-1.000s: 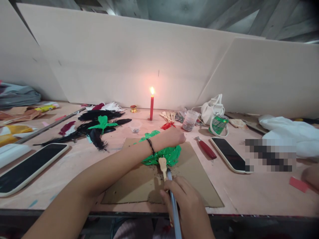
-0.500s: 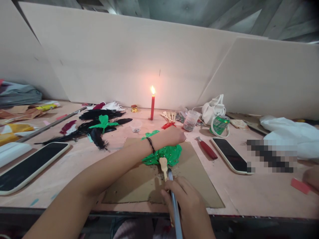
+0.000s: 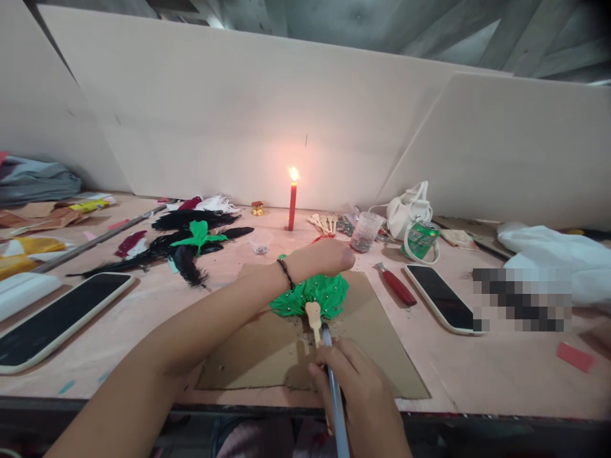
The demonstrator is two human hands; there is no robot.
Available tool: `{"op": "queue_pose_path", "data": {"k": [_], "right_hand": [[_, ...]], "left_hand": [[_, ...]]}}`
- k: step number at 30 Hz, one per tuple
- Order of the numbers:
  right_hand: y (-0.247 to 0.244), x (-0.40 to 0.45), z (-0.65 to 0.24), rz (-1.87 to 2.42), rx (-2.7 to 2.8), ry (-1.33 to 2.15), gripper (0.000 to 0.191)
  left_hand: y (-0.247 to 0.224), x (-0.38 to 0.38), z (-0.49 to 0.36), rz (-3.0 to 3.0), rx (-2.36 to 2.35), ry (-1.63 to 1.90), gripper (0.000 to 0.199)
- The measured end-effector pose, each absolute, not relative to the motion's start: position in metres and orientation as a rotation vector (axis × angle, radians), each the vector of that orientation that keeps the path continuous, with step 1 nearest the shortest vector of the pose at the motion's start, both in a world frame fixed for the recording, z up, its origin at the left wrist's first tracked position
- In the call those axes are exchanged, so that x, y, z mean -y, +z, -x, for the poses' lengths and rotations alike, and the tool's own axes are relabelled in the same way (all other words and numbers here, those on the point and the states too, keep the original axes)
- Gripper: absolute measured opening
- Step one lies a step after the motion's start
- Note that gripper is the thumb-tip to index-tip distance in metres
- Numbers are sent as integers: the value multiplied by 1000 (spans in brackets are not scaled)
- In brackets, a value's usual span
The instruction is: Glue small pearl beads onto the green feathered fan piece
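My right hand is closed around a thin grey stick tool, held like a pen, its tip meeting the small wooden handle of the green feather fan. My left hand reaches across and over the far side of the fan; it looks loosely curled, though I cannot tell whether it is pinching the feathers or only resting on them.

The fan lies on a brown cardboard sheet near the front edge of the tabletop, about the middle of it. I judge the fan very light and soft: the feathers would bend and crush under pressure, and the little studs on them could come loose. The wooden handle is the stiff part, so that is where I would take hold, keeping only a light touch on the feathers to steady them.

A lit red candle stands toward the back edge, well apart from the fan. A phone lies just beside the cardboard's right edge, and black feathers lie to the left.
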State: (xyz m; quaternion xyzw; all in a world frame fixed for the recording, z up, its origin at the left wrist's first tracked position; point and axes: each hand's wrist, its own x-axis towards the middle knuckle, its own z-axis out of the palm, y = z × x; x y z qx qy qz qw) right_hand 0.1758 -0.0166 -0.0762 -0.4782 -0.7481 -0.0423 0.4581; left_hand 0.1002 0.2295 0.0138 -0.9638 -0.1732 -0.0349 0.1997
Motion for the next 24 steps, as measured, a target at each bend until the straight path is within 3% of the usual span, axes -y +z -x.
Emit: {"op": "queue_pose_path", "data": {"k": [4, 10, 14, 17, 24], "right_hand": [[-75, 19, -179, 1201, 1942, -85, 20], [-76, 20, -180, 1210, 1929, -76, 18], [-75, 20, -178, 1179, 1887, -107, 15], [-76, 21, -178, 1162, 1872, -119, 14], [-87, 24, -181, 1253, 1893, -83, 12]], "left_hand": [[35, -228, -96, 2722, 535, 11, 21], [89, -241, -60, 2727, 713, -107, 12], [113, -254, -23, 2693, 954, -134, 20], [114, -265, 0, 2656, 1137, -72, 13], [93, -301, 33, 2547, 1499, 5, 32]]}}
